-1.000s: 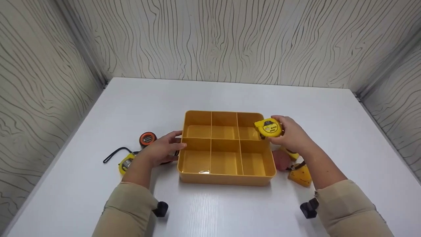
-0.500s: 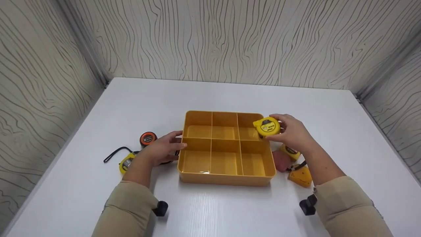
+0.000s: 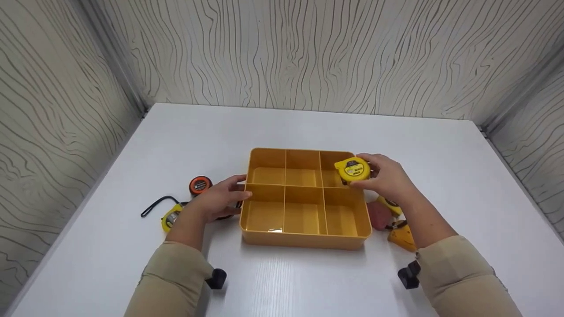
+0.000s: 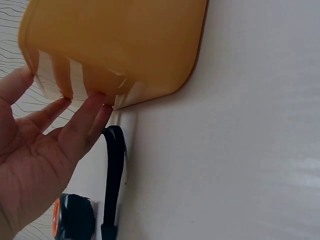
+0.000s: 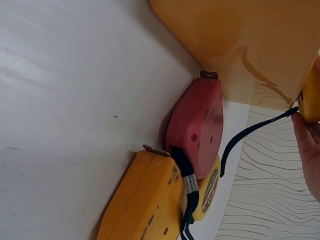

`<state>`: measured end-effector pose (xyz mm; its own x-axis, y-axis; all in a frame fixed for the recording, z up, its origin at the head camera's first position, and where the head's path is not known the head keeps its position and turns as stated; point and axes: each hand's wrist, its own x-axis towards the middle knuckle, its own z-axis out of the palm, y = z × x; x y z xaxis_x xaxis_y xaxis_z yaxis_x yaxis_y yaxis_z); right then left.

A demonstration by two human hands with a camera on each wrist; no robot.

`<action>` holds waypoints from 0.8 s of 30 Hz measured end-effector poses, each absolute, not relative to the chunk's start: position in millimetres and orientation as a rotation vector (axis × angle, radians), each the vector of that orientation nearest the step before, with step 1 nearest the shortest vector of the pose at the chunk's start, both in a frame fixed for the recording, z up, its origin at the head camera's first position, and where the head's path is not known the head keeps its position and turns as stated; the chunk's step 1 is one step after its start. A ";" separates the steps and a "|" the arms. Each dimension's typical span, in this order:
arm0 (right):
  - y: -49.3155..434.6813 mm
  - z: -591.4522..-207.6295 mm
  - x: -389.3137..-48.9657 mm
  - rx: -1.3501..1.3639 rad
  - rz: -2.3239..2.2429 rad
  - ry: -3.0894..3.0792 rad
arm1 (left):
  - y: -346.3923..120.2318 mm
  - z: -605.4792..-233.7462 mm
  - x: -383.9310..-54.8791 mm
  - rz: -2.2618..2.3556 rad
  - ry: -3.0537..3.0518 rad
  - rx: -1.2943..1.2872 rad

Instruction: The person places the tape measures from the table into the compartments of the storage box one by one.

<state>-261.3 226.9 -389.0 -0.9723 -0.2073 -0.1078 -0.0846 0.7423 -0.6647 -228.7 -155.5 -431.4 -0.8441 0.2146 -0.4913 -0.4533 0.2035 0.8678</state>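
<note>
My right hand point(image 3: 387, 178) grips a yellow tape measure point(image 3: 354, 169) between thumb and fingers, above the back right compartment of an orange-yellow divided box point(image 3: 304, 241). In the right wrist view, only part of that tape measure point(image 5: 312, 95) shows at the right edge. My left hand point(image 3: 220, 200) holds the box's left side, its thumb over the rim and its fingertips against the outer wall point(image 4: 130, 65). The box has two rows of compartments with bare floors.
Left of the box lie an orange-and-black tape measure point(image 3: 200, 185) and a yellow one point(image 3: 171, 217) with a black strap. At its right are a red tape measure point(image 5: 195, 127), an orange one point(image 5: 145, 195) and a yellow one point(image 5: 207, 192), close together on the white table point(image 3: 282, 281).
My right hand has moved slightly left with the yellow tape measure, further over the back right compartment. The left hand stays at the box's left side.
</note>
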 end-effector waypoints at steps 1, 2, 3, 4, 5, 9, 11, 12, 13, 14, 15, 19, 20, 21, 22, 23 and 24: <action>227.2 -389.1 -261.5 -0.232 -1.055 2.756 | -155.4 -430.9 -228.5 1.687 1.967 -0.226; 227.5 -389.3 -261.7 -0.236 -1.070 2.745 | -155.4 -430.6 -228.4 1.685 1.969 -0.230; 228.1 -389.6 -261.9 -0.238 -1.083 2.735 | -155.4 -430.4 -228.3 1.682 1.970 -0.230; 228.6 -389.7 -262.0 -0.242 -1.098 2.723 | -155.4 -430.5 -228.3 1.680 1.970 -0.232; 228.9 -389.6 -262.1 -0.242 -1.107 2.715 | -155.3 -430.7 -228.4 1.678 1.972 -0.231; 231.6 -389.2 -262.4 -0.257 -1.106 2.720 | -155.5 -432.3 -228.9 1.692 1.962 -0.218; 232.5 -388.4 -262.0 -0.267 -1.100 2.729 | -155.6 -434.0 -229.2 1.715 1.947 -0.205; 233.0 -388.2 -262.0 -0.270 -1.098 2.731 | -155.7 -434.7 -229.3 1.726 1.939 -0.203; 233.6 -388.1 -261.9 -0.274 -1.101 2.732 | -155.7 -435.4 -229.5 1.735 1.932 -0.195; 234.1 -388.1 -262.0 -0.281 -1.106 2.733 | -155.7 -436.3 -229.7 1.743 1.927 -0.184; 234.4 -388.0 -262.1 -0.284 -1.113 2.731 | -155.9 -437.1 -230.0 1.754 1.918 -0.174; 234.8 -388.0 -262.8 -0.286 -1.124 2.722 | -156.4 -437.9 -231.3 1.742 1.928 -0.165; 234.7 -388.1 -262.9 -0.285 -1.125 2.719 | -156.4 -438.0 -231.4 1.740 1.928 -0.163; 234.4 -387.7 -262.7 -0.283 -1.128 2.715 | -156.3 -437.8 -231.5 1.738 1.928 -0.167; 234.3 -387.3 -262.5 -0.281 -1.129 2.712 | -156.2 -437.8 -231.5 1.735 1.928 -0.171; 234.2 -387.1 -262.5 -0.278 -1.129 2.709 | -155.9 -437.5 -231.4 1.731 1.928 -0.174; 234.1 -386.7 -262.3 -0.273 -1.127 2.708 | -155.8 -437.2 -231.2 1.725 1.930 -0.179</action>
